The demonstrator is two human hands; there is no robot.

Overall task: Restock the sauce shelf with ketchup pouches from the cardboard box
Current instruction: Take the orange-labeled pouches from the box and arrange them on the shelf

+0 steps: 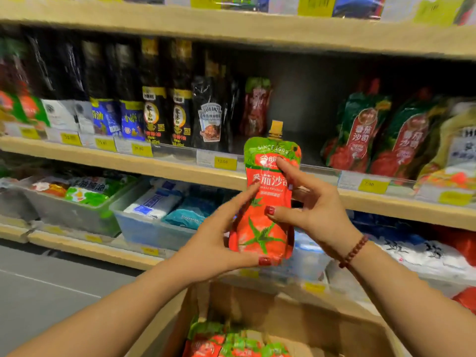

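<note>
I hold one ketchup pouch (265,215) upright in front of the shelves; it is red and green with a tomato picture and a yellow cap. My left hand (219,238) grips its lower left side and bottom edge. My right hand (311,204) holds its right side, fingers across the front. Below, the open cardboard box (322,328) holds several more pouches (231,343). On the sauce shelf (180,171), similar ketchup pouches (360,135) stand at the right, with a gap to their left behind the held pouch.
Dark sauce bottles (154,99) and a black Heinz pouch (210,117) fill the shelf's left part. Yellow price tags (225,163) line its edge. The lower shelf carries clear bins (144,228) of packets. Grey floor (51,279) lies to the left.
</note>
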